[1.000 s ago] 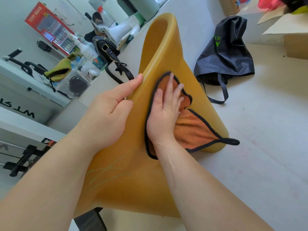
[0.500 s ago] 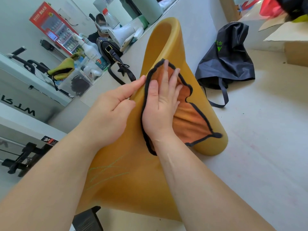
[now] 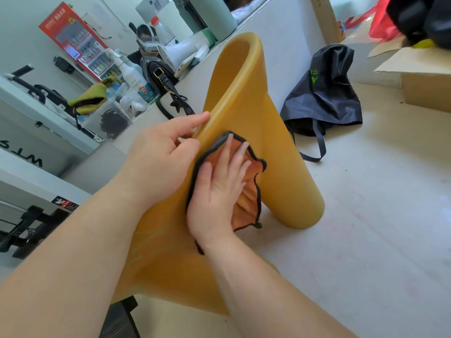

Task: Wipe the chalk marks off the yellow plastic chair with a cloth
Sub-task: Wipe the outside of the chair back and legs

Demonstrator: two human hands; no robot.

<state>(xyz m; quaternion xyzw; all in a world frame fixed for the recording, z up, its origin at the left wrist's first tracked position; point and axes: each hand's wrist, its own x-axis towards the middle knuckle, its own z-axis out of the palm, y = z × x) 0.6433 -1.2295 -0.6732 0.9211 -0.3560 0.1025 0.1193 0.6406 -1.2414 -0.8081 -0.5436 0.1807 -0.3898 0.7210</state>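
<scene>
Orange cloth (image 3: pixel 246 191) is pressed on the yellow plastic chair (image 3: pixel 280 142), frame centre, by right hand (image 3: pixel 217 191), fingers (image 3: pixel 240 152) straight, apart. Rim is pinched by left hand (image 3: pixel 161 154). Faint chalk marks (image 3: pixel 144 236) lower left: firm overlapping strokes are advised.

Most of the orange cloth (image 3: pixel 247 191) lay hidden beneath the right hand (image 3: pixel 217 189), whose fingertips (image 3: pixel 229 143) were motion-blurred. The left hand (image 3: pixel 161 162) had its curled fingers lost behind the rim of the yellow chair (image 3: pixel 280 154). The left forearm (image 3: pixel 73 252) covered most of the faint chalk marks (image 3: pixel 144 236). The cardboard box (image 3: pixel 427 86) ran off the right edge, and the label of the spray bottle (image 3: pixel 136 79) was too small to read.
</scene>
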